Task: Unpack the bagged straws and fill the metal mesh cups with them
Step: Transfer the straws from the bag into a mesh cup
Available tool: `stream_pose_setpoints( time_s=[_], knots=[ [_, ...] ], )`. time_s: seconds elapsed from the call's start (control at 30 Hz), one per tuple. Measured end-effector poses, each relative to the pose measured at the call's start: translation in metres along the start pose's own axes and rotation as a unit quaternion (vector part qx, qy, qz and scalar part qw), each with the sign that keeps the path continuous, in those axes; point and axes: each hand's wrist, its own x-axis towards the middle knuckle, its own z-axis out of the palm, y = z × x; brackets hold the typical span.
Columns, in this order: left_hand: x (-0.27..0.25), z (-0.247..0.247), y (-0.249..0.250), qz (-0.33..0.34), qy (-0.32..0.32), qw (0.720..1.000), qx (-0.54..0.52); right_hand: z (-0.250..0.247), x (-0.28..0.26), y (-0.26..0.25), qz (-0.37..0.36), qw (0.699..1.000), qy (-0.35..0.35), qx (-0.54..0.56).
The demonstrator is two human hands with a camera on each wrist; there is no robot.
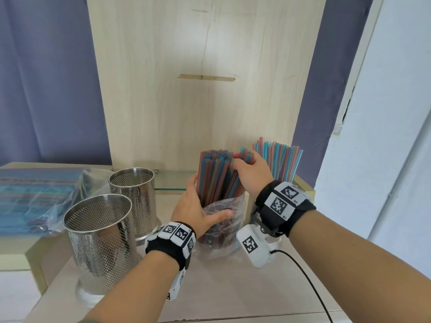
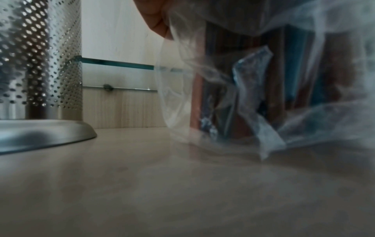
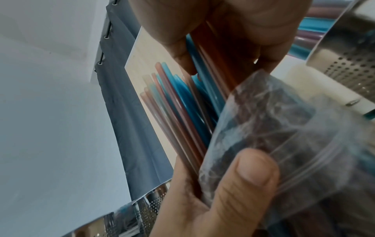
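A clear plastic bag (image 1: 219, 231) of red and blue straws (image 1: 213, 176) stands upright on the wooden shelf. My left hand (image 1: 198, 208) grips the bag's upper part, thumb across the front. My right hand (image 1: 250, 170) grasps a handful of straws (image 3: 205, 52) near their tops, splitting them off to the right. The bag (image 3: 274, 136) and the left thumb (image 3: 243, 179) fill the right wrist view. Two empty mesh cups stand at left, one near (image 1: 100, 238) and one farther (image 1: 134, 197). A third mesh cup (image 3: 353, 69) at right holds straws (image 1: 279, 159). In the left wrist view the bag (image 2: 263, 89) stands beside a cup (image 2: 40, 64).
A flat sealed bag of straws (image 1: 35, 199) lies on a raised ledge at the far left. A wooden back panel (image 1: 205, 89) rises behind the shelf, with a glass strip (image 1: 170, 189) at its foot. A black cable (image 1: 307, 283) trails from my right wrist across the shelf front.
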Motion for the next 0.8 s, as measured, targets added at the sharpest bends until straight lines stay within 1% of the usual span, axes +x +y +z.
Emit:
stream_pose_setpoints(
  time_s=[0.07,0.2,0.3,0.5,0.8],
  knots=[
    [0.000,0.000,0.000,-0.001,0.002,1.000,0.006,0.001,0.000,-0.002,-0.004,1.000,0.014,0.024],
    [-0.001,0.000,0.000,-0.006,0.002,1.000,0.018,0.001,0.002,-0.011,-0.024,0.998,0.043,0.032],
    [-0.001,0.000,0.003,-0.009,0.003,1.000,0.024,0.000,0.009,-0.021,-0.024,0.996,0.064,0.049],
    [-0.001,0.001,0.001,-0.010,0.011,0.999,0.035,-0.004,0.025,-0.041,-0.031,0.988,0.090,0.124],
    [-0.001,0.001,0.002,-0.011,0.012,0.999,0.049,-0.035,0.037,-0.076,-0.088,0.978,0.125,0.140]
  ],
)
